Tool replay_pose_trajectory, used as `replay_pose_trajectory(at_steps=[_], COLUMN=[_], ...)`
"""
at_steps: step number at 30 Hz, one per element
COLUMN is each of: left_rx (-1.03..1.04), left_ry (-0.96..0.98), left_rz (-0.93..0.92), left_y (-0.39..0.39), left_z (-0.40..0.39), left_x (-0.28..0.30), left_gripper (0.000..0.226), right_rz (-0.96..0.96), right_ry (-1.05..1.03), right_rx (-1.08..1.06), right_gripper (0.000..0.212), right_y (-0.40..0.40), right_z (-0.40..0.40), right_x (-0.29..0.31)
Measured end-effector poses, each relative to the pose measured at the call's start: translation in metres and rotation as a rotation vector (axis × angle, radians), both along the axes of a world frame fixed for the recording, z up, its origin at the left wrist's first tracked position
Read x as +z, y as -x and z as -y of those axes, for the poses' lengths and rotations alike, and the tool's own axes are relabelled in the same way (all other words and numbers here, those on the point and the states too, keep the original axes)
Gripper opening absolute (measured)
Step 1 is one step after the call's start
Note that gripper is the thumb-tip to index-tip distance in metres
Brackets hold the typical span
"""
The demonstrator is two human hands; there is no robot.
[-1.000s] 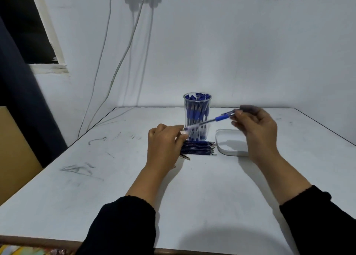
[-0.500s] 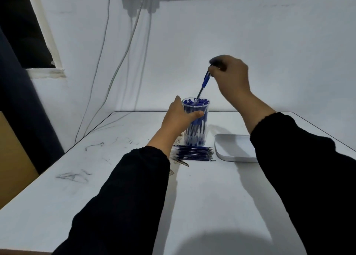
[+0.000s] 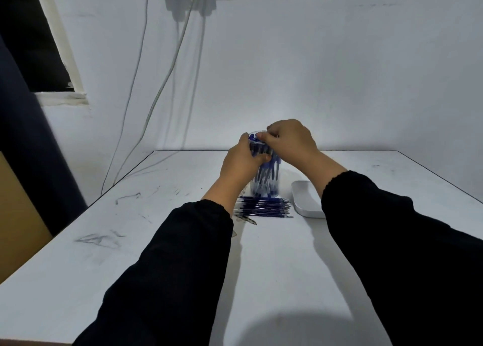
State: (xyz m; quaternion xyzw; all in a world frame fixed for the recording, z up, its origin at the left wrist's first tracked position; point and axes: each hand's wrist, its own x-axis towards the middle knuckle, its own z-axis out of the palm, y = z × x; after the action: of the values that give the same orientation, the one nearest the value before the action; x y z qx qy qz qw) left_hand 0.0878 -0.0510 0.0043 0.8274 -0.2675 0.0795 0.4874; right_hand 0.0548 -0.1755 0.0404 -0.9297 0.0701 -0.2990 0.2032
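A clear plastic cup [image 3: 266, 183] full of blue pens stands on the white table [image 3: 156, 241]. My left hand [image 3: 241, 162] grips the cup's left side near the rim. Over the cup's mouth, my right hand [image 3: 290, 139] has its fingers curled down onto the pen tops; what they pinch is hidden. A row of dark blue pen refills [image 3: 264, 207] lies flat on the table just in front of the cup.
A shallow white tray [image 3: 304, 202] sits right of the cup, partly behind my right sleeve. A small dark object [image 3: 249, 220] lies by the refills' left end. White cables [image 3: 162, 89] hang down the back wall. A dark curtain [image 3: 31, 136] hangs at the left.
A second ago both hands held one blue pen above the table. My right hand lifted it over the cup and has now come down onto the cup's mouth; my left hand took hold of the cup.
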Motion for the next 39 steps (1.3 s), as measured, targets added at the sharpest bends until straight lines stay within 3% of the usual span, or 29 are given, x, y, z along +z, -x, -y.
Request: replay_pose_trajectory(at_steps=[3,5,7,10,13,17,22,39], left_rx=[-0.02,-0.034,-0.015,0.044,0.051,0.012,-0.024,-0.059], left_ry=[0.009,-0.014,-0.063,-0.22,-0.329,-0.496,-0.651,-0.81], left_rz=[-0.015,-0.052,-0.088,-0.002,0.191,0.326,0.216,0.142], left_y=[0.003,0.006,0.01,0.021,0.032,0.034,0.035,0.028], left_z=[-0.001,-0.005,-0.012,-0.026,-0.036,-0.033,-0.035,-0.043], left_x=[0.001,-0.002,-0.009,-0.031,-0.064,-0.09,-0.091,-0.091], left_gripper=[0.048,0.064,0.078,0.058,0.035,0.028,0.056,0.053], right_rz=[0.007,0.073,0.139,0.198,0.275,0.039,-0.234,-0.375], right_ry=[-0.036,-0.037,-0.09,-0.089,0.156,0.323,0.477,0.524], right_rx=[0.073,0.113,0.124,0.112,0.038,-0.011,-0.1,-0.178], right_gripper=[0.037,0.025,0.03,0.029,0.033,0.036,0.054,0.05], right_y=[0.006,0.013,0.027,0.054,0.074,0.082,0.081,0.07], right_z=[-0.003,-0.004,-0.005,-0.003,-0.003,-0.011,-0.015,-0.013], right_x=[-0.006,-0.009,-0.017,-0.049,-0.094,-0.118,-0.122,-0.123])
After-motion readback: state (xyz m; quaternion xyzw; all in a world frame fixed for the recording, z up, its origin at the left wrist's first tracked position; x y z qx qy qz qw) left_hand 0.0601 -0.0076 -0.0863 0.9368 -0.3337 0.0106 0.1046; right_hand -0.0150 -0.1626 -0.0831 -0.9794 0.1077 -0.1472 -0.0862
